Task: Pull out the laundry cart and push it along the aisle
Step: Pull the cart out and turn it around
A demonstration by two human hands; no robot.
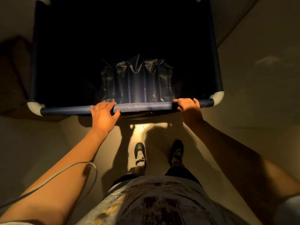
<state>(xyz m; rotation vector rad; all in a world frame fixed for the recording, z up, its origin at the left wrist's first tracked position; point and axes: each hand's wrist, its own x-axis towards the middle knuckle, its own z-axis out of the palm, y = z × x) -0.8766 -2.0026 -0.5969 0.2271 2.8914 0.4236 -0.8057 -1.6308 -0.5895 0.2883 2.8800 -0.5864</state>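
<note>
Gripping the laundry cart (pixel 142 107) rail: left hand (pixel 103 113), right hand (pixel 189 106).

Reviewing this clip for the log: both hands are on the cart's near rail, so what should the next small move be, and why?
Probably a gentle, even push straight ahead. The left hand and right hand both grip the near rail of the cart, spaced about evenly from its middle, and the feet stand just behind it. Floor shows along both sides, so it looks free to roll.
</note>
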